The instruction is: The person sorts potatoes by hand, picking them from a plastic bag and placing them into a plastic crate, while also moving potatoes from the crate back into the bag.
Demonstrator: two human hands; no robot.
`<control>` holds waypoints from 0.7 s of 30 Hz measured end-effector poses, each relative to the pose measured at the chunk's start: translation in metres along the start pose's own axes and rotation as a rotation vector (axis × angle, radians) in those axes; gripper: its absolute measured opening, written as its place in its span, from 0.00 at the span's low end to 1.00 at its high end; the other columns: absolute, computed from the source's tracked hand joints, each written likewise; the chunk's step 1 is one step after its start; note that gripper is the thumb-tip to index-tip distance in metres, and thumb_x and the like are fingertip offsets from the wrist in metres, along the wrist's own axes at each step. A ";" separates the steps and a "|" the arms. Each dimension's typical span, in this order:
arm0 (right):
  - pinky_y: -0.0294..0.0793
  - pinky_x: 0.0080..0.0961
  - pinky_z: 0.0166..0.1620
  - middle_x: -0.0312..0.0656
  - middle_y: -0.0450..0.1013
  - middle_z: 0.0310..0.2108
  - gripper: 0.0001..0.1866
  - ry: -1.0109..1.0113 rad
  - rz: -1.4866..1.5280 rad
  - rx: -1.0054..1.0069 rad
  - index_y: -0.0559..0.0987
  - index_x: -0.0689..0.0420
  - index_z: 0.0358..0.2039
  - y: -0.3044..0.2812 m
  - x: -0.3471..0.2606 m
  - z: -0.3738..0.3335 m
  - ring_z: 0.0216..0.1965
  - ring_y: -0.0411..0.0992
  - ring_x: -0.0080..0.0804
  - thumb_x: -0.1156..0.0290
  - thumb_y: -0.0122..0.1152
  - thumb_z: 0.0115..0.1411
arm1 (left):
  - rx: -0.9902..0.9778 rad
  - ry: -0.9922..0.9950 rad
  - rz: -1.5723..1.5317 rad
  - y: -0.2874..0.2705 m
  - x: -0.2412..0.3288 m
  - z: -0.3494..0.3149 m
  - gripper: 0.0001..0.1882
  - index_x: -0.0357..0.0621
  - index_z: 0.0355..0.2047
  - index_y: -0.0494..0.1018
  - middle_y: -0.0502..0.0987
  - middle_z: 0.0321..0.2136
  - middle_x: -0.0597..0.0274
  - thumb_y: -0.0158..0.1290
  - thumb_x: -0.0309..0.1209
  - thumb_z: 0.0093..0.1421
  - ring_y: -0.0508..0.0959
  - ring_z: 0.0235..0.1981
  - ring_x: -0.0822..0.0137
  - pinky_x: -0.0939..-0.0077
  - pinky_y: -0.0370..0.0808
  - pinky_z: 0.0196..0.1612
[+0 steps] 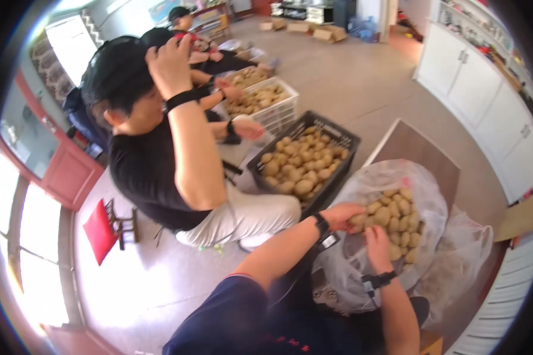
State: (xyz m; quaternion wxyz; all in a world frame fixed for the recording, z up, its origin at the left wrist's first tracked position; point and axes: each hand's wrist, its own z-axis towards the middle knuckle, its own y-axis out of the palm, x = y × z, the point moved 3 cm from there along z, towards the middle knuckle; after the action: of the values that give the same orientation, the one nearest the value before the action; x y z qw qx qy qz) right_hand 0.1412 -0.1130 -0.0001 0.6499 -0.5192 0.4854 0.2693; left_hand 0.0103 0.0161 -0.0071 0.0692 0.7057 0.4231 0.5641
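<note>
Both my hands work at the near left edge of a potato heap (404,223) inside a clear plastic bag (430,195), its mouth spread wide. My left hand (343,217) is closed round a potato (356,220) above the bag's opening. Right beside it, my right hand (378,247) has its fingers bent together against the potatoes. Whatever those fingers hold is hidden. Black bands circle both wrists, with a small device at each.
A black crate of potatoes (305,161) stands ahead to the left. White crates (281,112) lie beyond. A person in black (154,154) sits at my left, one arm raised; others sit farther off. A brown board (417,151) extends behind the bag. White cabinets (485,89) line the right.
</note>
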 end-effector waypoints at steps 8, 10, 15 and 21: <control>0.63 0.40 0.56 0.53 0.66 0.53 0.25 -0.138 -0.639 0.134 0.68 0.62 0.53 -0.044 0.050 -0.049 0.55 0.63 0.52 0.72 0.63 0.55 | 0.377 0.185 -0.262 -0.058 0.009 0.002 0.11 0.48 0.42 0.69 0.74 0.35 0.60 0.49 0.40 0.65 0.76 0.30 0.61 0.66 0.78 0.30; 0.59 0.44 0.61 0.52 0.59 0.59 0.32 -0.050 -0.725 0.156 0.65 0.61 0.56 -0.046 0.061 -0.060 0.60 0.56 0.56 0.75 0.66 0.50 | 0.506 0.250 -0.347 -0.074 0.012 0.001 0.12 0.49 0.44 0.68 0.72 0.36 0.60 0.50 0.40 0.64 0.76 0.30 0.58 0.63 0.79 0.32; 0.58 0.44 0.63 0.51 0.57 0.60 0.34 -0.029 -0.799 0.209 0.64 0.61 0.57 -0.044 0.070 -0.074 0.62 0.54 0.55 0.77 0.66 0.49 | 0.623 0.359 -0.435 -0.113 0.008 -0.001 0.15 0.49 0.47 0.65 0.71 0.39 0.57 0.51 0.38 0.64 0.75 0.32 0.55 0.61 0.80 0.34; 0.59 0.43 0.62 0.50 0.58 0.60 0.34 -0.014 -0.829 0.215 0.64 0.61 0.57 -0.055 0.076 -0.060 0.60 0.55 0.56 0.78 0.66 0.48 | 0.734 0.388 -0.531 -0.139 0.005 0.002 0.15 0.47 0.48 0.65 0.70 0.43 0.55 0.51 0.35 0.63 0.75 0.34 0.53 0.59 0.80 0.34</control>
State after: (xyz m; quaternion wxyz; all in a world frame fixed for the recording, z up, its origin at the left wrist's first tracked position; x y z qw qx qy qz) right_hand 0.1959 -0.1985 -0.0465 0.7568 -0.5978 0.2566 -0.0636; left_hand -0.0600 0.1082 -0.0834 -0.1227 0.4332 0.7643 0.4617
